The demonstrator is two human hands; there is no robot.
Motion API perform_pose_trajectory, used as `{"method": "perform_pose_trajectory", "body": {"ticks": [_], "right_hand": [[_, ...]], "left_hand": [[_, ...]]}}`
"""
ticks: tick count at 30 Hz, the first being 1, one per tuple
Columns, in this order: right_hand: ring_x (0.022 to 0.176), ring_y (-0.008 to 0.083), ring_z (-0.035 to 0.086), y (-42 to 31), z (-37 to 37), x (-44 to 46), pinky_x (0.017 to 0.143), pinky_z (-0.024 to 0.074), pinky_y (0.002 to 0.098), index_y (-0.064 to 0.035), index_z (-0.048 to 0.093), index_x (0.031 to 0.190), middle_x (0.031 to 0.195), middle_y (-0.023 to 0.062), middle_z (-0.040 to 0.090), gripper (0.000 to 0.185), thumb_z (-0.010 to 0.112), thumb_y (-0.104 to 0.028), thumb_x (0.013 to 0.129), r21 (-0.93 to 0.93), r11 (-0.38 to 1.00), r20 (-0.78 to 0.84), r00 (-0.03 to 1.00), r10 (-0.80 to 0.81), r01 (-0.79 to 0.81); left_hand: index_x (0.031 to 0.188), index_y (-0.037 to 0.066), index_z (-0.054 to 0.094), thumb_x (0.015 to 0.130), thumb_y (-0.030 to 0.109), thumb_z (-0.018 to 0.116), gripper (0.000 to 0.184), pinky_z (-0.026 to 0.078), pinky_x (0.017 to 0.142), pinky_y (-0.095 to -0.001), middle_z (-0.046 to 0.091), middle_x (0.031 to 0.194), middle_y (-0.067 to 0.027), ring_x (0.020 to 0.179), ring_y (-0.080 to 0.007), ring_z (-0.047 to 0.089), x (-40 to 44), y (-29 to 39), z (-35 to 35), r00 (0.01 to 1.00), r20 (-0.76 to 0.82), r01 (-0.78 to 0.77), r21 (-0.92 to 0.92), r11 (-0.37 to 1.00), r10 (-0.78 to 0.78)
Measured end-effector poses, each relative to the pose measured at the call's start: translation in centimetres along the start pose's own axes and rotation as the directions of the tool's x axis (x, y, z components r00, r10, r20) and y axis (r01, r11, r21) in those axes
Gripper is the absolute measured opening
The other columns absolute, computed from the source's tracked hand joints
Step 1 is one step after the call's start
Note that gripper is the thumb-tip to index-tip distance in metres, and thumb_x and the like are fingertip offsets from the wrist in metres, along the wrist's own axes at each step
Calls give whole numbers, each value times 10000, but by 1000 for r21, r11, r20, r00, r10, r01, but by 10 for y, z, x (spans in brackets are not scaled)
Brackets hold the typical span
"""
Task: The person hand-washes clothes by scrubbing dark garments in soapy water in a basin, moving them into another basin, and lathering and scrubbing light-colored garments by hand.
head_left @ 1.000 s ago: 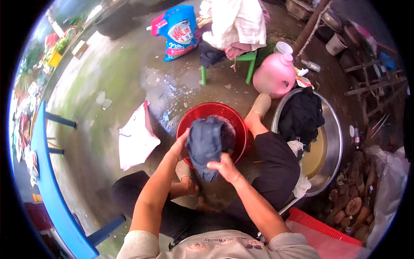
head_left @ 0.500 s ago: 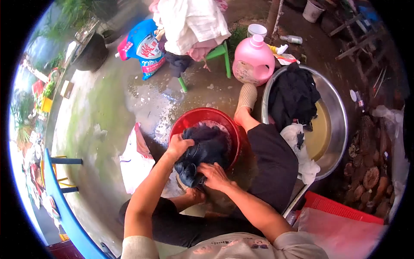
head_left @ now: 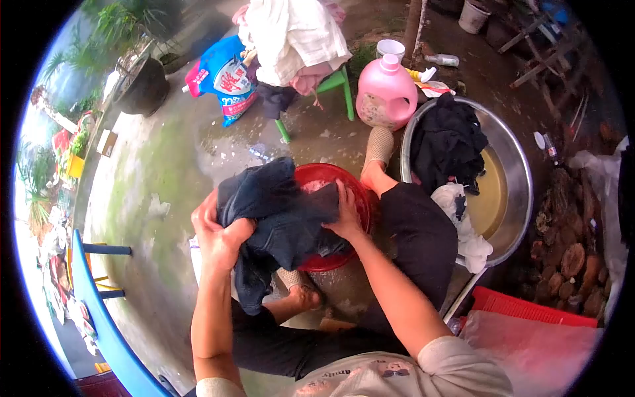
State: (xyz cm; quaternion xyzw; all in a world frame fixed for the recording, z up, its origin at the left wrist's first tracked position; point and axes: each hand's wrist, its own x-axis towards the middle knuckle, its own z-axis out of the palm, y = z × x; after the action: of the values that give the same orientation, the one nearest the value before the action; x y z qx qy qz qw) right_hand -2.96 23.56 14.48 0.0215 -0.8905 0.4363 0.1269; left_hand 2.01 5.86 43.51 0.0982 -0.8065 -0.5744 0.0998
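Observation:
A wet dark blue garment (head_left: 264, 212) is lifted, bunched, above the left side of a red basin (head_left: 366, 198); its exact kind is not clear. My left hand (head_left: 221, 231) is closed around its left side, thumb on top. At the garment's right end, over the basin, my right hand (head_left: 346, 215) grips the cloth. Part of the garment hangs down past the basin's near left rim. Suds show inside the basin behind the cloth.
To the right, a large metal basin (head_left: 522, 198) holds black clothes (head_left: 450, 142), a white cloth (head_left: 466, 231) and yellowish water. Ahead stand a pink jug (head_left: 387, 92), a blue detergent bag (head_left: 228, 79) and a green stool (head_left: 345, 92) piled with laundry. A blue bench (head_left: 109, 324) is at left.
Both hands have raised the garment from the red basin and spread it wider. My left hand moved left, and my right hand moved up and slightly right.

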Motion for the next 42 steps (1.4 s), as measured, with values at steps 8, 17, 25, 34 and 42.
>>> {"method": "perform_pose_trajectory", "body": {"ticks": [8,17,25,34,42], "right_hand": [[987,241,607,-29,-29,60,853,491,369,-71,570,1119,1016,167,623,375,387,-352,951,658,402,628,759,174,-637],[967,195,602,-18,-29,69,875,498,330,-67,582,1107,1059,63,627,349,412,-350,993,792,504,407,913,-14,-346],[1110,306,553,-63,9,-39,957,425,363,-53,484,1222,1154,182,575,569,605,37,673,462,886,499,815,-294,37],[1098,364,513,-12,29,-25,932,419,471,-75,514,1222,1192,187,518,449,632,-159,797,-32,995,222,971,-87,97],[1028,347,509,45,89,-33,829,453,465,-195,562,1111,1089,123,513,272,597,-269,852,-447,866,487,873,25,225]], "left_hand": [[927,-56,653,511,139,639,459,471,783,-279,652,808,-63,767,-158,614,-9,-7,1,940,-170,-270,164,949,297],[1256,-6,514,688,-59,563,572,427,935,-281,622,1116,-64,1003,-165,584,-21,-173,29,949,-165,116,-608,785,-268],[1055,23,633,836,150,571,261,426,611,-248,593,811,-14,681,-111,523,-35,-330,14,795,-356,385,-332,861,-492],[1275,156,519,875,433,515,487,337,965,-550,521,1277,-165,1188,-393,448,-44,-291,117,989,-70,134,792,595,-130],[898,109,599,900,340,490,256,411,716,-460,580,864,-133,840,-326,549,-13,-314,139,976,6,135,769,624,-218]]}}
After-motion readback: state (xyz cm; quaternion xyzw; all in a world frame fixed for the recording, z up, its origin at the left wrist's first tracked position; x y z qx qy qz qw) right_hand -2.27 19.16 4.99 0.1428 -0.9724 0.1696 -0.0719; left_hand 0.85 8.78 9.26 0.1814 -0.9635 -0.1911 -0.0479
